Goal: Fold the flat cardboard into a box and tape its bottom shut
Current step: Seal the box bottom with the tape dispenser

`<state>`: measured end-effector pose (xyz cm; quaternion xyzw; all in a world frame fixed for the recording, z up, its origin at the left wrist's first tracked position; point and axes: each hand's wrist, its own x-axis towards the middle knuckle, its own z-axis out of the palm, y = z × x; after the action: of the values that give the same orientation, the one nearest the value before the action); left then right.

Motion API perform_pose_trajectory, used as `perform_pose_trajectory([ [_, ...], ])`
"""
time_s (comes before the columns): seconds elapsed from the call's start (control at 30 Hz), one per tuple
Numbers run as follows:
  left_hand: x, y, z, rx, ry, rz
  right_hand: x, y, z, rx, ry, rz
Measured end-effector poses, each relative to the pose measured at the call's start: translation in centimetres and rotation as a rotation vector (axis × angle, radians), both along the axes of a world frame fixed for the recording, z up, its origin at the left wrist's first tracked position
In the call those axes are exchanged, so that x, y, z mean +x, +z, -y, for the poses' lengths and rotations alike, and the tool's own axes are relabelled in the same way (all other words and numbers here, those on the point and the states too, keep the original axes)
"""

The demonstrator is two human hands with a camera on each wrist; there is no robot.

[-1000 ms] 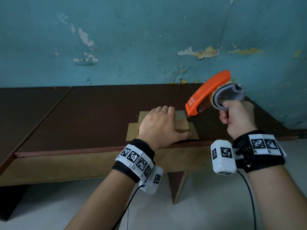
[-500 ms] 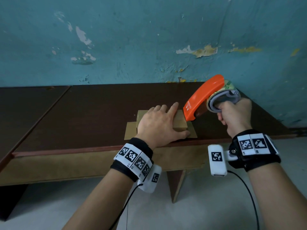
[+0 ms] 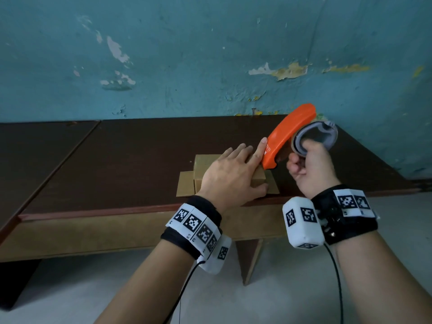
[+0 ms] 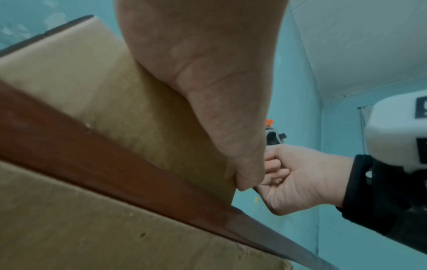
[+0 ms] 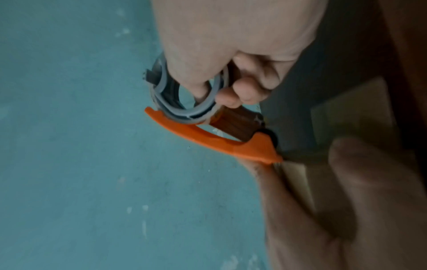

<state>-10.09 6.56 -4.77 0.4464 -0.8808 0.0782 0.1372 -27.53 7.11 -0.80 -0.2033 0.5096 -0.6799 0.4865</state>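
A small brown cardboard box stands near the front edge of the dark table, side flaps spread flat. My left hand lies flat on its top, fingers straight, thumb against the near side; the index fingertip reaches the nose of the dispenser. My right hand grips an orange tape dispenser by its grey roll ring, thumb through the ring. The dispenser's front end sits at the box's right edge. In the left wrist view the box fills the left under my palm.
A peeling teal wall rises right behind the table. The table's front edge runs just below the box, with bare floor under my arms. A second dark tabletop adjoins on the left.
My right hand has brought the dispenser down and left until its nose meets the box's right edge. My left index finger has stretched out toward it; the box has stayed put.
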Motion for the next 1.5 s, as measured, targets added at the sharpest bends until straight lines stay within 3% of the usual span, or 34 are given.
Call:
perform_pose_trajectory([
  [0.07,0.0,0.1,0.0,0.013,0.008,0.018,0.0,-0.2,0.1,0.011,0.025,0.056],
  [0.5,-0.1,0.6,-0.3,0.07,0.145,0.023,-1.9,0.8,-0.1,0.042,-0.055,-0.047],
  [0.97,-0.2,1.0,-0.4,0.093,0.168,0.015,-5.2,0.5,-0.6,0.063,-0.233,-0.412],
  [1.17,-0.3,1.0,-0.4,0.095,0.172,0.026,-5.1,0.0,-0.7,0.033,-0.187,-0.75],
  [1.5,-0.3,1.1,-0.5,0.095,0.168,0.028,-3.1,-0.8,-0.5,0.082,-0.172,-1.02],
])
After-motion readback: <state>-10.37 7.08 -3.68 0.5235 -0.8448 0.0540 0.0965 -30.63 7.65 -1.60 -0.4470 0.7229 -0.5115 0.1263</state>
